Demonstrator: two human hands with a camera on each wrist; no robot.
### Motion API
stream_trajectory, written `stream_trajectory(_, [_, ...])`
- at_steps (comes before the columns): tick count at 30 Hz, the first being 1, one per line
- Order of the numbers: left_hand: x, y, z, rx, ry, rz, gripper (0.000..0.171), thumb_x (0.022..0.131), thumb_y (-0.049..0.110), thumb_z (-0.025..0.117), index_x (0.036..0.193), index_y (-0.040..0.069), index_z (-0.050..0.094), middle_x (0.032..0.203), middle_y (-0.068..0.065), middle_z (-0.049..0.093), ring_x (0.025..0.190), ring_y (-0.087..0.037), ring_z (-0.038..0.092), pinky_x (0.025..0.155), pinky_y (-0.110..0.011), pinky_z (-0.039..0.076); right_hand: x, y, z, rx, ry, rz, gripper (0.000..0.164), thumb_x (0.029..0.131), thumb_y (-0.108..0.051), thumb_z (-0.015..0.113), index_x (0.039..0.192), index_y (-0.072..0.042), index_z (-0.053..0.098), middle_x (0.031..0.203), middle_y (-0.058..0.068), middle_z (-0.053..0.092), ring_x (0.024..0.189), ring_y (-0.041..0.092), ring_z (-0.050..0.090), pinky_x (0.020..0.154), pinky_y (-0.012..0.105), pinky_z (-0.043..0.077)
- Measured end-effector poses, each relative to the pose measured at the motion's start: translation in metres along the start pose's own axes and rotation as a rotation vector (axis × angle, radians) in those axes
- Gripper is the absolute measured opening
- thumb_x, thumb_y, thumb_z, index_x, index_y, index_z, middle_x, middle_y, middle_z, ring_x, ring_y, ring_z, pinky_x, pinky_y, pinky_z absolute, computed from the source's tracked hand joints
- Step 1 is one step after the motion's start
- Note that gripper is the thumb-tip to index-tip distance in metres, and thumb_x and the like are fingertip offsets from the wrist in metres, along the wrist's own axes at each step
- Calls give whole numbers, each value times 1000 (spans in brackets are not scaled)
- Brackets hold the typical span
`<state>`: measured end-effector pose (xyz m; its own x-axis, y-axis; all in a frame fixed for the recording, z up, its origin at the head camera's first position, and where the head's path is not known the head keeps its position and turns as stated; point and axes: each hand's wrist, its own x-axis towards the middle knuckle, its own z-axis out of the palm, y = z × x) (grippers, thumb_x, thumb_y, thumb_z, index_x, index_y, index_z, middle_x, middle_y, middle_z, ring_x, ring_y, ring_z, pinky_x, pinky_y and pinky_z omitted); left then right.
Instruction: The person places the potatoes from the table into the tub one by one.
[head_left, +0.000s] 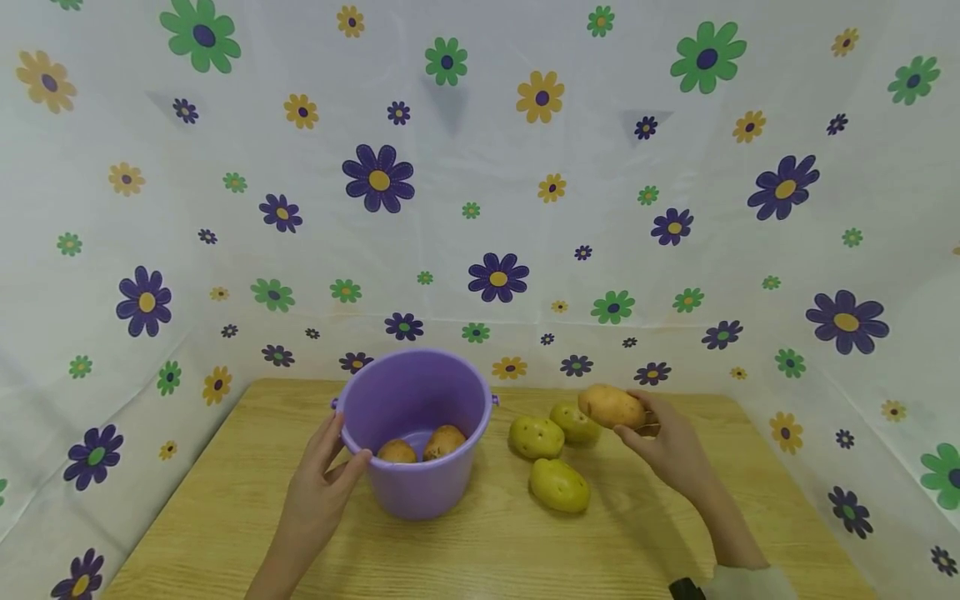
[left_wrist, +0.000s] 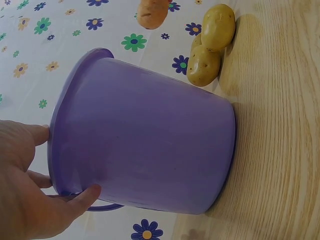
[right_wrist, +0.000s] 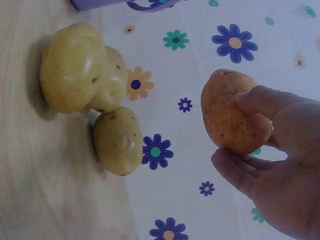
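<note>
A purple bucket (head_left: 420,483) stands upright on the table, with two brown potatoes (head_left: 445,441) inside it. My left hand (head_left: 318,483) holds the bucket's rim at its near left side, thumb and fingers spread along the edge; the left wrist view shows this hand (left_wrist: 30,185) at the rim too. Above the table on the right, my right hand (head_left: 671,446) grips a brown potato (head_left: 609,406) between thumb and fingers. In the right wrist view the potato (right_wrist: 230,112) is clear of the tabletop. Three yellow-green potatoes (head_left: 560,486) lie together between the bucket and my right hand.
The wooden table (head_left: 420,558) reaches back to a white flower-printed cloth (head_left: 480,233), which also hangs at both sides. The bucket's purple handle (left_wrist: 105,207) shows behind its wall in the left wrist view.
</note>
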<state>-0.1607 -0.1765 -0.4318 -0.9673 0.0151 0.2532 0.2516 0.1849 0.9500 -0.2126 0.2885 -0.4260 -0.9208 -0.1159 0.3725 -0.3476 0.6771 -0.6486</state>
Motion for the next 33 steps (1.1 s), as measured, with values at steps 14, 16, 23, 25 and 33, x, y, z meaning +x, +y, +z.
stream_trajectory(14, [2,-3,-1,-9,-3,9,73,105,17,64,162,-1,23,170,-18,12,150,-43,28,102,-13,47,13,-25,-25,-44,9,-26,56,99,-15,72,145,6,48,126,27,61,101,37,68,83,33,63])
stream_trajectory(16, [2,-3,-1,-16,-4,13,73,105,16,64,162,-2,23,170,-19,11,150,-44,28,102,-13,47,13,-27,-27,-47,9,-27,57,99,-16,73,146,6,48,125,27,62,100,37,69,82,29,62])
stream_trajectory(23, [1,-3,-1,-11,-9,16,74,104,17,64,162,-3,21,170,-19,12,150,-44,29,103,-13,47,12,-27,-27,-44,16,-37,56,99,-15,73,145,6,49,124,26,63,99,35,69,81,16,57])
stream_trajectory(25, [1,-2,-1,-7,-9,12,74,105,17,64,162,-2,21,170,-19,11,150,-44,28,102,-13,46,12,-27,-27,-45,16,-43,56,98,-14,73,145,6,50,123,26,63,98,35,69,80,16,57])
stream_trajectory(33, [1,-3,-2,5,-14,-8,74,105,17,64,163,0,20,170,-18,10,151,-43,27,102,-11,46,12,-28,-24,-49,16,-54,55,98,-14,74,144,5,51,123,25,63,97,33,69,80,17,58])
